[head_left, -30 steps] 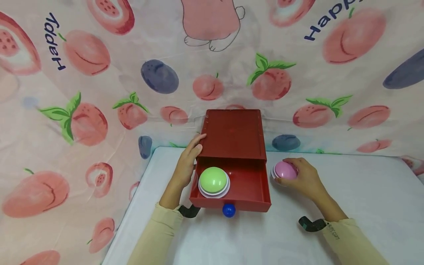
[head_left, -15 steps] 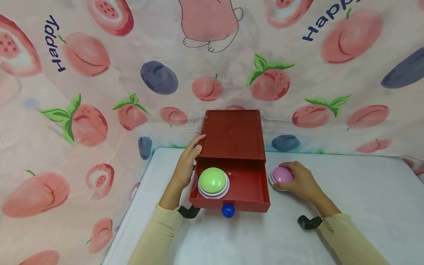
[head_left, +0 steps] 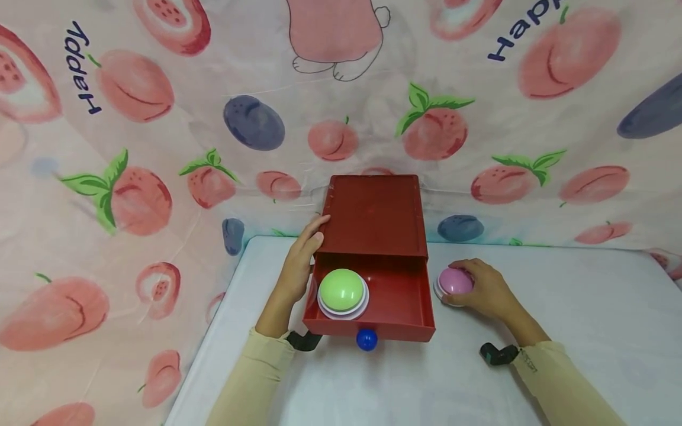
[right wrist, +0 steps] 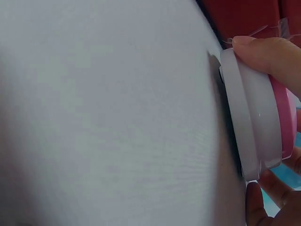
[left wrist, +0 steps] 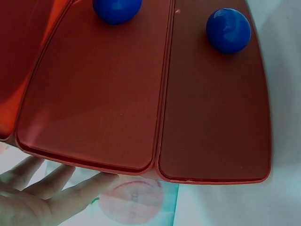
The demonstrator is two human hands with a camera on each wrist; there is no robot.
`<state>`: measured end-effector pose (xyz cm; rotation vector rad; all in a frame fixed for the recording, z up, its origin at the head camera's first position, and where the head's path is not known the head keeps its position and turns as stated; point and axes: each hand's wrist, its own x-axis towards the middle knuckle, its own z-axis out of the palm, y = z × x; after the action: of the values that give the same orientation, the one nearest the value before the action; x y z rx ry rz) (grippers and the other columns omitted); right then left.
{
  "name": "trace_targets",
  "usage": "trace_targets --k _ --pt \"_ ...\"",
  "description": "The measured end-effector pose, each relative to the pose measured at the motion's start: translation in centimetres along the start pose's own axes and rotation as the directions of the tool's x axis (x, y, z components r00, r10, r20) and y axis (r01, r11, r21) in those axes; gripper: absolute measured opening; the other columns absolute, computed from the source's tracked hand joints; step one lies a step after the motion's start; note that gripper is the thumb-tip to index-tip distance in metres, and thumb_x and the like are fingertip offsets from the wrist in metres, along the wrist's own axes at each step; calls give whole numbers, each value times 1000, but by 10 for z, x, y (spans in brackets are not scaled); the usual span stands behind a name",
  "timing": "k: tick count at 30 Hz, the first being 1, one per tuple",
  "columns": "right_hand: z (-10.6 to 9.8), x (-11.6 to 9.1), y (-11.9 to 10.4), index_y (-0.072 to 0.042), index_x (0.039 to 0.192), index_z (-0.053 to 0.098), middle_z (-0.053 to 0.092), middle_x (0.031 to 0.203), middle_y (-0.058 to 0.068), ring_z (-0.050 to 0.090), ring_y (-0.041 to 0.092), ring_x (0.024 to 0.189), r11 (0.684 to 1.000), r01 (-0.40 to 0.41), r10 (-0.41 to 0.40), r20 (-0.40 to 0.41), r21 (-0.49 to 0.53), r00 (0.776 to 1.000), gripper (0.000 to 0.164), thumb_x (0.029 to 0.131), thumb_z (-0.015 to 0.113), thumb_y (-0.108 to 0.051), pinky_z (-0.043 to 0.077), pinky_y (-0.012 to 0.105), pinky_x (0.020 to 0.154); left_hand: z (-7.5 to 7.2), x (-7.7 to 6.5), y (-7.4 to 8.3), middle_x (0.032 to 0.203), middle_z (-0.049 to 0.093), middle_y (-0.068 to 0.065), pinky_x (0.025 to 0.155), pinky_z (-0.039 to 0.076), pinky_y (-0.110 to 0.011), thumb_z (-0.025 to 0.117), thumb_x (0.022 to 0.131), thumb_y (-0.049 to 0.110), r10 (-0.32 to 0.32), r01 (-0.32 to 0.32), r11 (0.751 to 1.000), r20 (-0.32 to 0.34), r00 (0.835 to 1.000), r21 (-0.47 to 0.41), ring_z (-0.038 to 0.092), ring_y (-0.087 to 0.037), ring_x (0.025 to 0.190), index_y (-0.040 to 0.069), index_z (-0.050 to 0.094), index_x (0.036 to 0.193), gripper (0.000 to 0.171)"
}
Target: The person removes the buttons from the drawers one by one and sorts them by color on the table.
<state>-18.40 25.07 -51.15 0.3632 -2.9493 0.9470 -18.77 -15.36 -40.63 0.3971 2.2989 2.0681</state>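
A red drawer cabinet (head_left: 373, 216) stands at the table's back with its upper drawer (head_left: 399, 296) pulled out. Inside that drawer, on the left, sits a green dome push button (head_left: 342, 290) with a white base. My left hand (head_left: 297, 266) rests against the cabinet's left side, its fingers extended; the left wrist view shows the fingertips (left wrist: 106, 181) at the cabinet's edge. Just right of the drawer, my right hand (head_left: 487, 290) grips a pink dome push button (head_left: 455, 281), thumb and fingers around its white base (right wrist: 254, 117). That base is close over the white tabletop in the right wrist view.
A blue knob (head_left: 366, 339) sticks out from the open drawer's front. The left wrist view shows a second blue knob (left wrist: 229, 30) on the neighbouring drawer front. Behind the white table (head_left: 405, 384) hangs a fruit-patterned cloth (head_left: 373, 130).
My right hand and the pink push button have shifted slightly left and toward me, nearer the drawer, mostly in the first half second. My left hand stays against the cabinet.
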Motion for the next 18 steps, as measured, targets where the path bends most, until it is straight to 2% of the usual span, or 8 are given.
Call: trace_targets --k 9,18 --pt "1 -1 -5 -9 132 61 63 126 18 59 39 112 1000 -8 9 13 -17 1000 82 66 94 -46 58 57 85 -2 -2 -1 170 18 4 104 46 -67 45 103 43 -11 11 1000 -3 1000 -3 25 -30 154 33 45 153 50" --pt "-2 -3 -7 -9 136 59 61 130 19 57 40 117 1000 -13 13 19 -27 1000 91 64 94 -52 56 59 88 -1 0 -1 171 17 0 103 47 -66 44 104 42 1 -1 1000 3 1000 -20 30 -31 151 33 44 154 50"
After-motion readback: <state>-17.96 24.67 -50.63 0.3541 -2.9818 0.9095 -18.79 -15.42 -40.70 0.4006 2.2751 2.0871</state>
